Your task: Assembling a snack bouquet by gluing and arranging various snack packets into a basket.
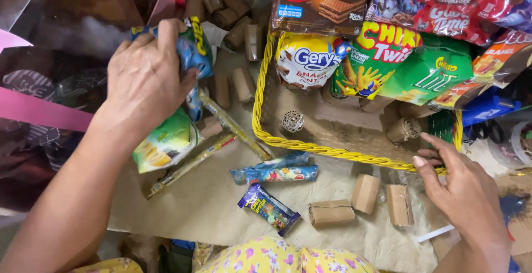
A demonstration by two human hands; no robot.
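My left hand (pixel 145 79) is clenched around a blue snack packet (pixel 194 49), held up over the paper-covered floor (pixel 210 206) to the left of the basket. The packet feels light and crinkly, I judge, with slick foil that could slide, so I grip it across the middle rather than by a sealed end. Just beneath it hangs a green snack pouch (pixel 165 142) and two long thin stick packets (pixel 233 126) lie beside it. My right hand (pixel 468 195) is released, fingers spread, its fingertips touching the yellow woven rim of the basket (pixel 310 147) at the near right corner. Inside the basket stand several puffy snack bags (pixel 377 57) (soft, easily crushed). In front lie two small blue candy bars (pixel 277 173) and three brown paper rolls (pixel 366 192).
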